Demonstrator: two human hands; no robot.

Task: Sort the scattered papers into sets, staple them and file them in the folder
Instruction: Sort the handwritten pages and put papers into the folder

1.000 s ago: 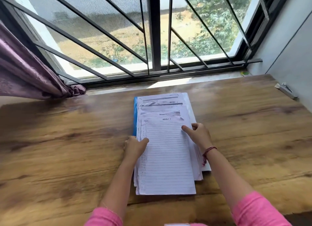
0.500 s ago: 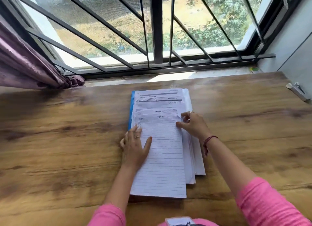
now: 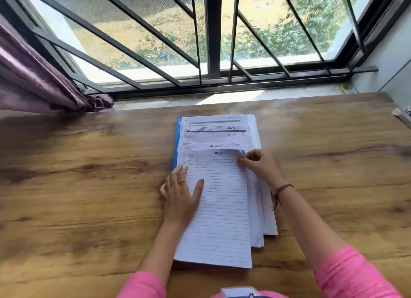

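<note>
While two hands (image 3: 181,193) (image 3: 261,166) hold one paper stack (image 3: 222,208)

Bright daylight pours in through the window (image 3: 211,37) ahead, leaving a pale glare patch on the sill (image 3: 231,97) and a hazy sheen on the far part of the table (image 3: 89,186). Soft shadows fall toward the viewer under the arms. Straight bars bow outward near the frame edges (wide-angle lens). The table's left side looks smeared, slightly blurred.
</note>
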